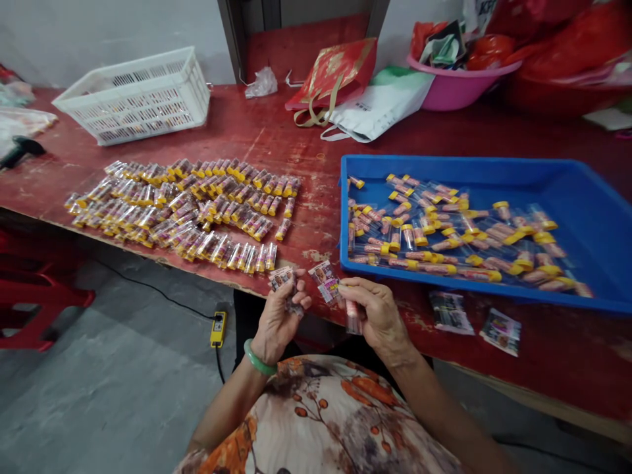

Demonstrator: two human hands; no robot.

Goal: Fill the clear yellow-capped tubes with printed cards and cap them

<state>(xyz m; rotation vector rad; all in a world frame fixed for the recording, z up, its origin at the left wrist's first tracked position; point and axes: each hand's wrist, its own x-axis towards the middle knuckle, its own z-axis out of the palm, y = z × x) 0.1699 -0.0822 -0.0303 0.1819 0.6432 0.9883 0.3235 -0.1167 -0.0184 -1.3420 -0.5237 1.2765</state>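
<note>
My left hand is closed around a small stack of printed paper labels, held at the table's front edge. My right hand pinches a single printed label against a clear plastic tube that hangs down from the fingers. Just beyond the right hand a blue tray holds several clear tubes with yellow caps. To the left, on the red table, several finished tubes lie in neat rows.
Two loose labels lie on the table below the tray. At the back stand a white plastic crate, a red gift bag, a white bag and a pink basin. A red stool is at left, a power switch on the floor.
</note>
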